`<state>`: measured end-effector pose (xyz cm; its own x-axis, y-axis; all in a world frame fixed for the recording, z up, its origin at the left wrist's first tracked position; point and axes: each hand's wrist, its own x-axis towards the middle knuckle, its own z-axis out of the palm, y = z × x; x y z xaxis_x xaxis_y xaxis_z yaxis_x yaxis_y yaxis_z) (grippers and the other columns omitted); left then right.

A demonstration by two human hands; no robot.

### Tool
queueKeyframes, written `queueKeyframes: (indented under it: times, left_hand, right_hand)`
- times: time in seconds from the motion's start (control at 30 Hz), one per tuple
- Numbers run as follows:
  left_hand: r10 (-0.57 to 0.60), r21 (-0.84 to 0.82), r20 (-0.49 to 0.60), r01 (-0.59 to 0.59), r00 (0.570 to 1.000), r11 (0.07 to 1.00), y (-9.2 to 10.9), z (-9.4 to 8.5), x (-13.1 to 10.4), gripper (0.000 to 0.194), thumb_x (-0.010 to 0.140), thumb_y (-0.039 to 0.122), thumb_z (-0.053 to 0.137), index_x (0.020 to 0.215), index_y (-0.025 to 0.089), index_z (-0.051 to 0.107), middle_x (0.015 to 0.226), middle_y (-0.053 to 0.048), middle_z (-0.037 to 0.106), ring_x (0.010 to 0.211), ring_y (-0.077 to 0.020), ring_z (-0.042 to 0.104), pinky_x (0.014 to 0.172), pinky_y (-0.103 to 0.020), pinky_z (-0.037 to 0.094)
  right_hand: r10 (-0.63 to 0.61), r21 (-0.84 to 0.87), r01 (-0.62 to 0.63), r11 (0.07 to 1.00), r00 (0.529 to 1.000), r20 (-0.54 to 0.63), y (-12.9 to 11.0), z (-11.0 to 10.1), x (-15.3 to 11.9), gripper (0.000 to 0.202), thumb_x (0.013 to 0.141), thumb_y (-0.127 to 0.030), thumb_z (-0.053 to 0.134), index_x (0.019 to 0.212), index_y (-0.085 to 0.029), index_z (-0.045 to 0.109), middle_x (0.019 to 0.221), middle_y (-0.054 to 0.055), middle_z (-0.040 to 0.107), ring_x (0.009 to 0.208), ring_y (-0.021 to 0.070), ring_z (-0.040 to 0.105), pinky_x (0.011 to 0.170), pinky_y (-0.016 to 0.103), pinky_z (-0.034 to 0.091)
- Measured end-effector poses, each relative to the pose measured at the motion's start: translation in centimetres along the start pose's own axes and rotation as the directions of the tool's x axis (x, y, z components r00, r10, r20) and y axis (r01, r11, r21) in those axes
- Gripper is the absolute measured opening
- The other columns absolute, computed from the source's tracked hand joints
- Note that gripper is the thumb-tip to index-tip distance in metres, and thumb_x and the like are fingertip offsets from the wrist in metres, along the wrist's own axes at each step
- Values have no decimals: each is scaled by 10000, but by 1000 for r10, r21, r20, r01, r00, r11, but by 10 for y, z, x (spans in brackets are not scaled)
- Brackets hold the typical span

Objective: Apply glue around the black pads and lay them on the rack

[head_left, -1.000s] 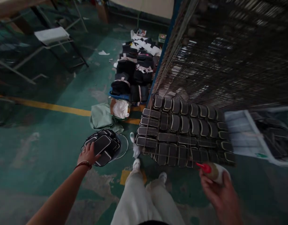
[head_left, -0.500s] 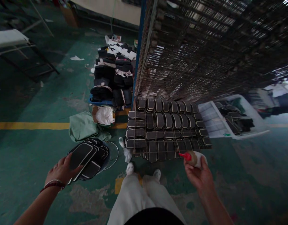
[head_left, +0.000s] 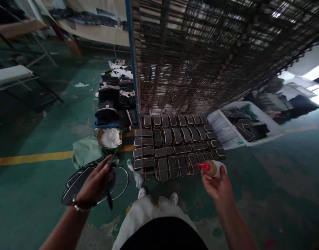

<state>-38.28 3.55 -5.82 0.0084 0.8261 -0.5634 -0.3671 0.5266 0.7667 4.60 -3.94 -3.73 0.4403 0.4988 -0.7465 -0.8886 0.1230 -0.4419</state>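
My left hand [head_left: 95, 182] grips a thin dark piece [head_left: 108, 187], seen nearly edge-on. Beneath and behind that hand, a pile of black pieces with light edging [head_left: 77, 182] lies on a round container with a wire handle [head_left: 127, 177]. My right hand [head_left: 217, 184] is closed round a small bottle [head_left: 214, 168] with a red nozzle that points left. Just beyond the bottle, many dark light-edged pieces [head_left: 175, 151] lie in rows on a wire rack.
Stacked wire racks [head_left: 190, 62] rise ahead. A white bin [head_left: 275, 130] of dark pieces stands at the right. Bundled dark cloth [head_left: 107, 99], a green cloth [head_left: 88, 149] and a bag of white material [head_left: 110, 137] lie ahead on the left.
My left hand has risen off the pile and moved right, now with a thin dark piece in it. My right hand still holds the bottle. The view has shifted.
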Motion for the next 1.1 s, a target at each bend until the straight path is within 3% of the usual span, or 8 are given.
queueKeyframes:
  times: [0.1,0.17,0.3,0.37,0.5,0.67,0.9,1.1]
  left_hand:
    - [-61,11,172,60,983,998,-21,61,-6,502,677,240,864,1146,188,696,900,-32,743,751,-143,664,685,-220,541]
    - [-98,58,313,84,945,995,-33,95,-11,342,711,236,850,1019,170,715,923,-46,750,789,-149,679,747,-240,548]
    - [-185,228,585,59,789,972,-40,148,-25,247,776,266,811,980,170,709,954,-59,749,802,-158,687,767,-272,541]
    - [-240,332,672,5,700,943,-35,169,-35,226,802,271,791,989,172,711,953,-51,744,800,-155,683,762,-271,533]
    - [-326,472,744,-114,584,874,-16,204,-55,152,838,241,749,977,184,725,969,-45,749,875,-163,685,813,-273,521]
    - [-399,545,734,-125,550,829,-4,224,-67,169,839,235,730,1005,201,731,1025,-76,770,923,-207,708,830,-312,538]
    - [-391,560,719,-146,574,815,3,225,-66,175,819,213,745,993,211,759,998,-68,785,884,-192,723,800,-294,549]
    - [-393,565,724,-161,567,809,10,226,-68,157,820,235,746,969,185,755,953,-81,789,847,-198,730,764,-292,565]
  right_hand:
    - [-60,-24,62,998,996,71,-28,1,-2,192,958,-330,604,1078,-183,633,917,61,713,707,189,683,365,196,436]
    - [-116,-58,126,990,983,142,-48,4,-5,188,914,-310,674,1057,-190,642,900,42,724,686,180,685,363,198,444]
    - [-248,-117,288,951,930,271,-87,17,-18,262,835,-302,784,1051,-200,675,940,21,756,801,187,718,550,268,613]
    - [-323,-123,390,912,871,371,-103,26,-28,300,797,-320,827,1047,-223,692,978,12,759,867,189,718,681,313,652]
    - [-403,-143,563,814,725,559,-126,42,-47,327,740,-390,874,982,-245,708,814,-21,720,714,158,663,575,264,584]
    - [-353,-208,636,743,637,685,-139,48,-56,352,745,-437,857,952,-205,690,773,-7,671,691,163,617,501,257,475]
    - [-311,-244,656,715,610,729,-141,49,-54,323,744,-440,850,874,-201,677,708,-6,628,636,157,580,417,237,362]
    - [-300,-262,670,695,601,741,-137,54,-55,293,735,-442,842,885,-244,686,686,-21,603,582,145,553,406,229,363]
